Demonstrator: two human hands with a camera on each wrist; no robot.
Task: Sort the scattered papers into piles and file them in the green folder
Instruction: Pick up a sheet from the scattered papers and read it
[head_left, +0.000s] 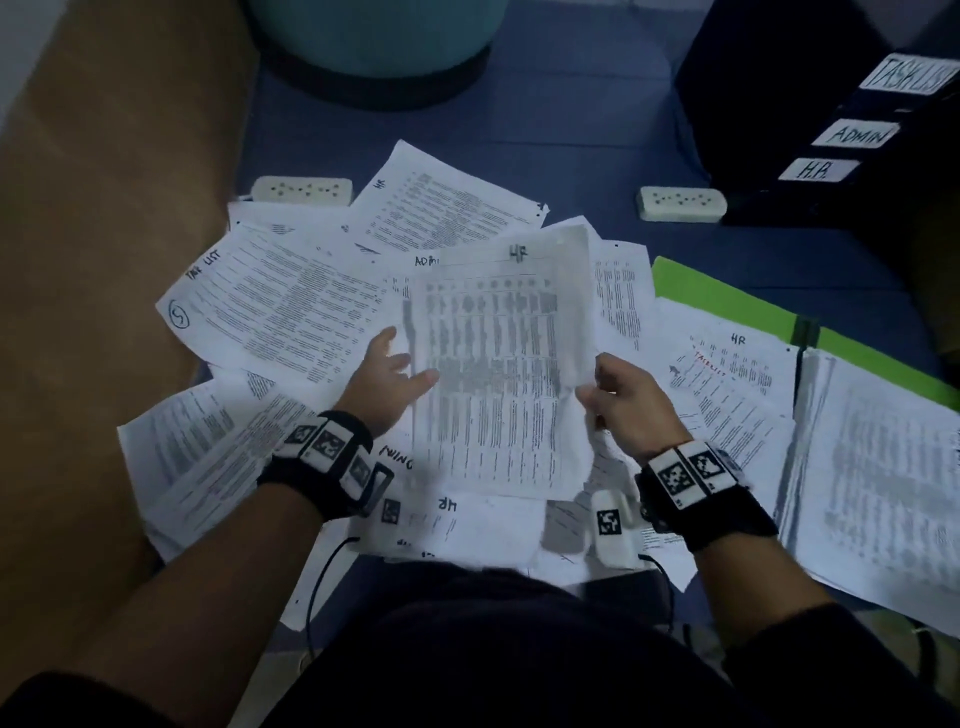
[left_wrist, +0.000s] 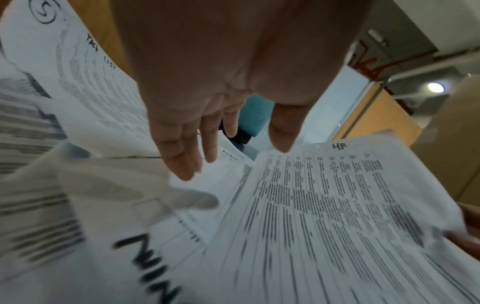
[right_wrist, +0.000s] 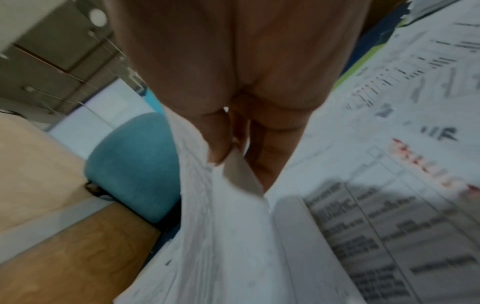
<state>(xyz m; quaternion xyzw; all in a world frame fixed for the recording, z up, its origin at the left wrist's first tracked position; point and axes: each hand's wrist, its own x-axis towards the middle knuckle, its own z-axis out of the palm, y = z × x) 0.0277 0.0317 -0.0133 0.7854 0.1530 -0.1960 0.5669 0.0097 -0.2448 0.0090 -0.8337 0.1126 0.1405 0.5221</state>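
Our right hand (head_left: 631, 410) pinches the HR sheet (head_left: 498, 364) by its 3 o'clock edge, lifted over the scattered papers (head_left: 270, 306). Our left hand (head_left: 384, 379) has fingers relaxed, tips at the sheet's 9 o'clock edge. Green folder (head_left: 717, 296) lies open at 2 o'clock.

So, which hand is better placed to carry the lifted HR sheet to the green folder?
Right hand: it pinches the HR sheet at its right edge, and the green folder lies on that side. Left hand is open.
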